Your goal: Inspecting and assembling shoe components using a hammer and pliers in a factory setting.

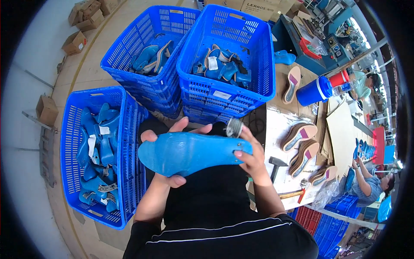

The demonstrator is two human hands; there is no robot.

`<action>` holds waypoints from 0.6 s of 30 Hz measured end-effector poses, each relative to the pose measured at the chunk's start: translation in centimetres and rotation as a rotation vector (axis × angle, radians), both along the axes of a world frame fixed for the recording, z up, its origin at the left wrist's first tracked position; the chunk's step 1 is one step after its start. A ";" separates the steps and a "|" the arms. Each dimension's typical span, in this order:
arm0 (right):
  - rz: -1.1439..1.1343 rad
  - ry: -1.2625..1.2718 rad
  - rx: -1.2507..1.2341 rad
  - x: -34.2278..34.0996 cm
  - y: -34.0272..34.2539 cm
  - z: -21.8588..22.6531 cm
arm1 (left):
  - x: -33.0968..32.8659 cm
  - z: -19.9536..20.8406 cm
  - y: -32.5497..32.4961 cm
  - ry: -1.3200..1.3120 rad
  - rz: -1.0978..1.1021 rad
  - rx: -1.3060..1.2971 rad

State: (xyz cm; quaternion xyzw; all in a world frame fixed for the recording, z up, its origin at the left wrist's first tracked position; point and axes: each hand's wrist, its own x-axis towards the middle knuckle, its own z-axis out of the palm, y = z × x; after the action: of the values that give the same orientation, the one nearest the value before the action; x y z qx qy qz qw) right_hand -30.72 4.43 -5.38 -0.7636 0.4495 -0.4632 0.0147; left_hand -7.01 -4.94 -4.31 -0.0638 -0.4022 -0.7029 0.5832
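Note:
A blue shoe last (194, 151) lies level across my lap, its sole side facing up. My left hand (171, 179) wraps the broad toe end, fingers over the far edge and thumb at the near edge. My right hand (255, 157) grips the narrow heel end, the thumb near small holes in it. By the right fingers, at the far side of the last, is a grey ribbed band (234, 128); whether it is attached to the last or held separately I cannot tell.
Blue crates (123, 164) of lasts stand at left; two stacked crates (183, 77) are ahead. On the white bench at right are insoles (298, 137), a hammer (276, 166), another wooden-handled hammer (291, 195) and a blue jug (314, 91). A co-worker (371, 185) sits farther right.

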 end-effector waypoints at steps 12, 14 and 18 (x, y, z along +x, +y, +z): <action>0.017 -0.016 0.343 1.1 1.1 -2.2 | 2.0 -3.4 1.1 -0.271 0.133 0.222; 0.000 0.000 0.409 0.7 0.4 -1.9 | 1.6 -3.5 0.9 -0.301 0.155 0.270; 0.029 0.096 0.621 -0.5 1.1 -1.7 | 1.5 -5.2 1.3 -0.367 0.091 0.073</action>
State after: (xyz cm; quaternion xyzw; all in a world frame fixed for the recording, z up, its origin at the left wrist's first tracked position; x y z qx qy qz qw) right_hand -31.20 5.57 -7.12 -0.7499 0.5588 -0.2670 0.2327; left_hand -5.50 -3.64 -9.54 0.1049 -0.4785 -0.6899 0.5330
